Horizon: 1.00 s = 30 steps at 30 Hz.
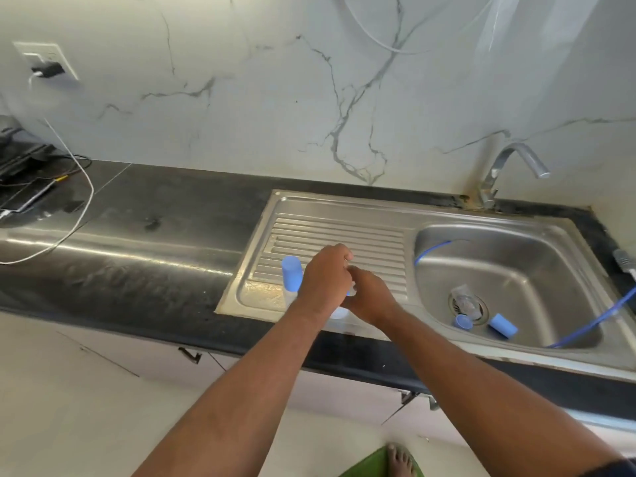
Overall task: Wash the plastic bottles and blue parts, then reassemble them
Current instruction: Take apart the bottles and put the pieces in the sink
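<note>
Hands meet over the drainboard's [344, 228] front edge: left hand [325, 277] curled round a pale bottle [339, 313], a blue part [350, 292] showing between the two. The right hand [370, 297] has its fingers hidden, so its grip cannot be told. Judged mid-reassembly. One capped bottle [292, 273] stands just beside, apparently finished. Outstanding in the sink basin [537, 270]: a clear bottle [464, 301] over the drain, a small blue cap [463, 321] and a blue cylinder [503, 326]. Blue hose [430, 249] enters the basin; tap [509, 163] shows no water. Dark desk [155, 235], marble-veined wall [241, 98], white cable [87, 201] at left.

A home kitchen: steel sink [516, 235], tap [506, 170], dark counter [155, 228], marble wall [275, 98].
</note>
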Available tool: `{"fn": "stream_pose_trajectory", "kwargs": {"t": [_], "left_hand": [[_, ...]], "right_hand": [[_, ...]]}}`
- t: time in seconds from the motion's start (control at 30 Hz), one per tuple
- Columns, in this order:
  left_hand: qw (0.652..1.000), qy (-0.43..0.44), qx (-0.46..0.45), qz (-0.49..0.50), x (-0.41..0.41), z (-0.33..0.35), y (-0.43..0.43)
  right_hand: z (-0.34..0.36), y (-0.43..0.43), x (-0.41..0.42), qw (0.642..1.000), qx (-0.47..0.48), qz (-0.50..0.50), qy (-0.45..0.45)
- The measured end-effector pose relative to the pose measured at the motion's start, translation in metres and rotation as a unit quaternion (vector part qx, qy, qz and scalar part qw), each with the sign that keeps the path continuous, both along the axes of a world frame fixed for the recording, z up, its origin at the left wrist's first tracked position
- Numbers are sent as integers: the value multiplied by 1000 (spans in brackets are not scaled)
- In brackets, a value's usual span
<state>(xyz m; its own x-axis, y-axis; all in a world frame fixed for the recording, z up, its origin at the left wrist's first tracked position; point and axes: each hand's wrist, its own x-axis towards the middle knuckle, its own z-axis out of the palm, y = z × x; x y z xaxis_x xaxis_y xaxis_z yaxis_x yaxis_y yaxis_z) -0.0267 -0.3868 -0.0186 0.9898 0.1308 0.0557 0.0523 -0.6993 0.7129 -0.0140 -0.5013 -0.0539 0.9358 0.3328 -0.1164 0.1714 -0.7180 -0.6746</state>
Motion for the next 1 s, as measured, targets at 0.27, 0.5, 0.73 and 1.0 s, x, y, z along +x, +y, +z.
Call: {"fn": "stream_pose_trajectory", "kwargs": {"t": [0.27,0.5,0.73,1.0], "left_hand": [[995,-23,-92,-2,4,-27,4],[964,89,-141,-205,22,-33,-48],[978,63,-80,-182,59,-25,-157],[970,37,16,-240,107,-29,-255]], "right_hand": [[-1,-28,11,994,38,-98,18],[19,-110,25,983,63,-172,29],[38,-191,53,980,71,-178,60],[34,-272,104,969,-116,-218,-23]]}}
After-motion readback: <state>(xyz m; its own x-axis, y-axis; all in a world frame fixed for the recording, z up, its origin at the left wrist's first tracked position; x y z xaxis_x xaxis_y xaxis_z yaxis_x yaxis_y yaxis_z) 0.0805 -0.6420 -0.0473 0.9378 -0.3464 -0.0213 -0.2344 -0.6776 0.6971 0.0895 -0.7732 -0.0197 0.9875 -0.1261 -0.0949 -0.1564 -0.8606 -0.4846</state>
